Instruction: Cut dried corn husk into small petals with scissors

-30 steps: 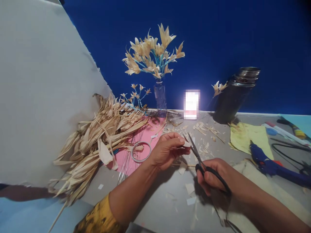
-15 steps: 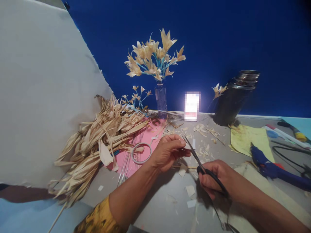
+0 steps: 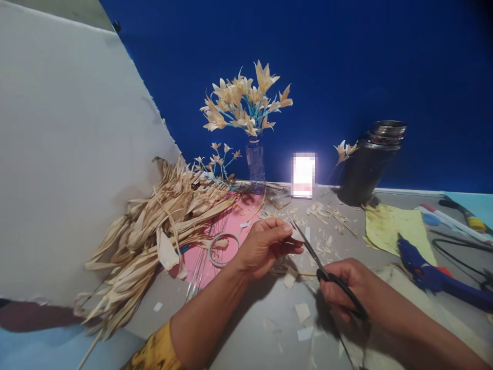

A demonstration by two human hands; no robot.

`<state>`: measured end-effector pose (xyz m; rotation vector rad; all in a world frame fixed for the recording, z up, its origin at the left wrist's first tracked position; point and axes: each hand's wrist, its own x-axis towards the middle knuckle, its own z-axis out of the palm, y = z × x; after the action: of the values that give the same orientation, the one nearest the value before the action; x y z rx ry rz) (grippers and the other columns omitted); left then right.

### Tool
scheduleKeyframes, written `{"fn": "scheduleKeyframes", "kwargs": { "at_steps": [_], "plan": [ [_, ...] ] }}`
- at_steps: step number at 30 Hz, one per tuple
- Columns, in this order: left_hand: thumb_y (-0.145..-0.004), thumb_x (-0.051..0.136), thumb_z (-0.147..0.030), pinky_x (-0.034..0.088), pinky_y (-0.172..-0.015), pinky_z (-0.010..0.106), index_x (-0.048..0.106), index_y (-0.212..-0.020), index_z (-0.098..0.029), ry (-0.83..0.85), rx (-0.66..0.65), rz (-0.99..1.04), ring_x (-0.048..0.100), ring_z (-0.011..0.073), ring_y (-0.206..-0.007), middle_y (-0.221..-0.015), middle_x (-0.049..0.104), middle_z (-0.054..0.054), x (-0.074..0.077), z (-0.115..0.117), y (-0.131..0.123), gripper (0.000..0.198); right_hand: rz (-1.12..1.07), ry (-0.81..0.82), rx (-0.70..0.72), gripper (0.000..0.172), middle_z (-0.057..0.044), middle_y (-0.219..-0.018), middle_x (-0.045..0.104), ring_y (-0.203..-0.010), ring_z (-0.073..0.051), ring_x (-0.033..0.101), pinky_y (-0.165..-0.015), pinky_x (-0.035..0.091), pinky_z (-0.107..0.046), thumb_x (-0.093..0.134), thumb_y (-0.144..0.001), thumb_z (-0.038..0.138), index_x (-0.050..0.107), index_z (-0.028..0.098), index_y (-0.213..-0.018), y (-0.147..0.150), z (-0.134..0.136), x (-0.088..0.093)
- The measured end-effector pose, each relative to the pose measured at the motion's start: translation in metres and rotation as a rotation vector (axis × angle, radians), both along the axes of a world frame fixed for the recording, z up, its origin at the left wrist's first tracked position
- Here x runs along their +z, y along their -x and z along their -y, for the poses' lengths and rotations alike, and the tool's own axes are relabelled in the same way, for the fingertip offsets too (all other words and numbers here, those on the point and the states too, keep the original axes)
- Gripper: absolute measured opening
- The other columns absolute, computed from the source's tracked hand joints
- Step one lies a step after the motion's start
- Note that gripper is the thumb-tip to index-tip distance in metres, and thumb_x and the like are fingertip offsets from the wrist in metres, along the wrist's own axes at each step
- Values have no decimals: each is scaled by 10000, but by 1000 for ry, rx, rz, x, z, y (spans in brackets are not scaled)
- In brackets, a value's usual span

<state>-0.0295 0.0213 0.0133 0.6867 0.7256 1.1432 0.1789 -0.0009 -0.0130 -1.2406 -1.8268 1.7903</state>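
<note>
Between thumb and fingers, my left hand [image 3: 269, 244] pinches a small pale piece of husk [image 3: 297, 235]. My right hand [image 3: 344, 290] is closed around the black handles of a pair of scissors [image 3: 313, 252]. The scissor blades point up and left, their tips beside the husk piece at my left fingertips. Beneath my hands, cut husk scraps [image 3: 302, 312] lie on the grey table [image 3: 246, 329]. A thin stick lies behind the scissors, partly hidden by my left hand.
Left, a heap of dried husks [image 3: 154, 241] overlaps pink paper [image 3: 246, 210], with a tape ring [image 3: 224, 250] near it. Behind stand a bottle [image 3: 256, 167] of husk flowers [image 3: 246, 100], a lit phone [image 3: 303, 174] and a dark flask [image 3: 365, 169]. A blue glue gun [image 3: 427, 270] lies right.
The view has tilted up slightly, so the things at the back sit lower. The scissors have shifted slightly, and more of the pale husk piece shows at my left fingertips.
</note>
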Motion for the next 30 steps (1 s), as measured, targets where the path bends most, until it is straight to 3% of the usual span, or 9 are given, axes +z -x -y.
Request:
{"fn": "scheduleKeyframes", "kwargs": {
  "at_steps": [11, 17, 23, 26, 30],
  "plan": [
    [-541, 939, -302, 585, -609, 279, 641, -652, -103, 14, 15, -97, 674, 149, -560, -588, 628, -1, 3, -2, 4, 375, 18, 63, -16, 405, 35, -419, 438, -404, -76, 338, -428, 208, -246, 659, -787, 433, 484, 201, -504, 0, 1, 1],
    [-536, 940, -312, 575, -619, 283, 637, -654, -118, 13, 58, -105, 671, 153, -604, -619, 615, -10, 0, -1, 2, 379, 8, 141, -112, 417, 39, -390, 410, -383, -69, 289, -416, 162, -257, 677, -727, 460, 475, 209, -462, 4, 3, -1],
    [-574, 926, -313, 507, -578, 208, 630, -718, -135, 80, 127, -39, 583, 81, -553, -633, 626, -7, -11, 3, -7, 375, 2, 5, -101, 538, 35, -403, 403, -411, -84, 340, -435, 219, -259, 689, -740, 597, 501, 194, -438, 4, -6, -2],
    [-571, 926, -272, 501, -582, 199, 613, -731, -137, 109, 110, 8, 575, 73, -545, -636, 631, -6, -13, 5, -11, 376, -104, -36, -191, 503, -2, -501, 532, -486, -110, 440, -489, 332, -260, 718, -756, 590, 563, 172, -523, 4, -10, -2],
    [-595, 903, -241, 489, -565, 197, 599, -751, -140, 129, 62, -2, 597, 85, -547, -657, 656, 7, -16, 9, -16, 356, -268, -35, -447, 376, -24, -710, 671, -632, -164, 587, -599, 452, -286, 834, -697, 467, 665, 167, -846, 7, -8, -1]
  ]
}}
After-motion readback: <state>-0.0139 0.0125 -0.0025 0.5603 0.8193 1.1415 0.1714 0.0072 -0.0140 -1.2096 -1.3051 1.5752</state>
